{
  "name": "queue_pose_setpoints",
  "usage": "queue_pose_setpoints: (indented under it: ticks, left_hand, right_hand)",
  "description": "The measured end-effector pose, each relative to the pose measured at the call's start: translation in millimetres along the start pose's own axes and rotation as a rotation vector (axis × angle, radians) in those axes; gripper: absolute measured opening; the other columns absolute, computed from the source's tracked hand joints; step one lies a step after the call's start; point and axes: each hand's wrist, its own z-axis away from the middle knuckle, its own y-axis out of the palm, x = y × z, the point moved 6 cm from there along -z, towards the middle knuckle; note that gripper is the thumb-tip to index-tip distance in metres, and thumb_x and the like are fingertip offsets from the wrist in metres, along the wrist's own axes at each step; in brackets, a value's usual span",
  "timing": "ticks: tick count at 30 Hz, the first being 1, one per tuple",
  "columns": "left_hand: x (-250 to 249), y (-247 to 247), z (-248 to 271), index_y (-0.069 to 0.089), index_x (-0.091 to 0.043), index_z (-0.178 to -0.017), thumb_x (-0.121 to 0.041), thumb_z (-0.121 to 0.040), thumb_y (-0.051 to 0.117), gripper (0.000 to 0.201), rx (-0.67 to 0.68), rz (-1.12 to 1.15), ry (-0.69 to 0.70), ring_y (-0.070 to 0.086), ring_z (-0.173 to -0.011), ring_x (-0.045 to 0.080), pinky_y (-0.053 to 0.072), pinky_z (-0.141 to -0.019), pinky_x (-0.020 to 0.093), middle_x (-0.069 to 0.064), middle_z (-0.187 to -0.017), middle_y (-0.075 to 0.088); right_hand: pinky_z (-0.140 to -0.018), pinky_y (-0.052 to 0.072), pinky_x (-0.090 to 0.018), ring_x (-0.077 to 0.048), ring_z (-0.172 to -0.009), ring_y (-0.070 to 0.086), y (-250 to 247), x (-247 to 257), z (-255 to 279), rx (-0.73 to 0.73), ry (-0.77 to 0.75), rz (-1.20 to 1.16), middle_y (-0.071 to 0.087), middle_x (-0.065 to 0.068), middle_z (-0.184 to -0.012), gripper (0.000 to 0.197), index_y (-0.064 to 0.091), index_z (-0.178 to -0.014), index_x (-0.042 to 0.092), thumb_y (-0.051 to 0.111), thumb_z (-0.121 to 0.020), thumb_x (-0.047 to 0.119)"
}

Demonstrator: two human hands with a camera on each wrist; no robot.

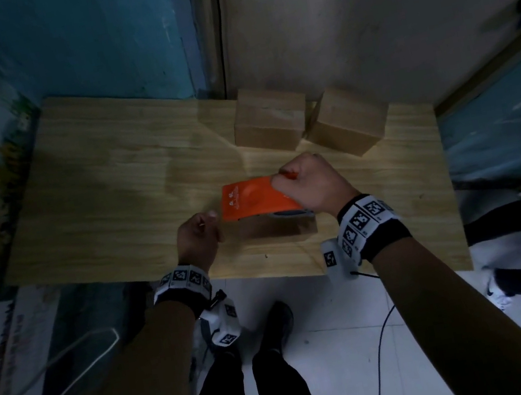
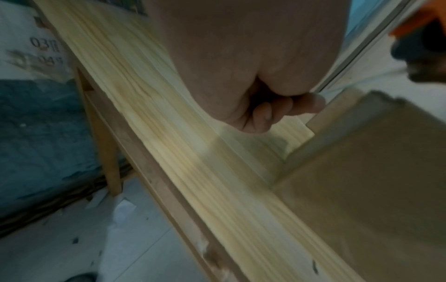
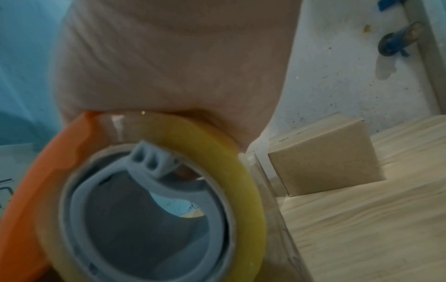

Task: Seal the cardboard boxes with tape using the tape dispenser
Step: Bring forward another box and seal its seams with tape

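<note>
The right hand (image 1: 311, 185) is gripping the orange plastic tape dispenser (image 1: 254, 197), fingers curled tight round its handle, and is holding it over the brown cardboard box (image 1: 279, 230) sitting near the front edge of the pale wooden table (image 1: 107, 203). The left hand (image 1: 198, 239) is hovering just beside the dispenser's left end, fingers curled in; whether they are pinching tape cannot be told. Two more brown cardboard boxes (image 1: 268, 119) are standing at the back against the wall.

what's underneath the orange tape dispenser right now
A cardboard box sits under the orange tape dispenser, which the right hand holds. Only the box's near side shows; its top and flap seam are covered.
</note>
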Motion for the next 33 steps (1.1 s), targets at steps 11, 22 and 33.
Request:
queue_pose_setpoints:
  ticks: [11, 22, 33]
  left_hand:
    - [-9.1, 31.9, 3.4, 0.063, -0.018, -0.067, -0.012, -0.094, 0.056, 0.028, 0.068, -0.118, -0.085, 0.052, -0.06, 0.012, 0.04, -0.055, 0.021, 0.001, -0.066, 0.062]
    - [-8.8, 44.1, 14.9, 0.052, -0.013, -0.097, -0.01, -0.097, 0.051, 0.004, -0.015, 0.013, -0.161, 0.05, -0.076, 0.021, 0.041, -0.06, 0.028, 0.002, -0.075, 0.054]
    - [-27.5, 35.2, 19.5, 0.069, -0.024, -0.09, -0.002, -0.096, 0.049, 0.03, 0.008, 0.217, -0.019, 0.06, -0.075, 0.009, 0.049, -0.062, 0.023, -0.004, -0.084, 0.066]
  right_hand:
    - [-0.049, 0.034, -0.028, -0.01, -0.044, 0.041, 2.0, -1.9, 0.7, -0.005, 0.001, -0.016, 0.04, 0.006, -0.045, 0.047, 0.04, -0.046, 0.02, 0.059, -0.087, 0.036]
    - [-0.044, 0.032, -0.026, -0.011, -0.04, 0.039, 2.7, 2.0, 4.5, -0.024, -0.023, -0.025, 0.037, 0.003, -0.043, 0.048, 0.042, -0.049, 0.017, 0.06, -0.09, 0.033]
    - [-0.042, 0.034, -0.024, -0.01, -0.037, 0.041, 2.6, 1.6, 4.7, -0.016, 0.011, -0.022, 0.037, 0.009, -0.037, 0.053, 0.045, -0.039, 0.024, 0.059, -0.087, 0.039]
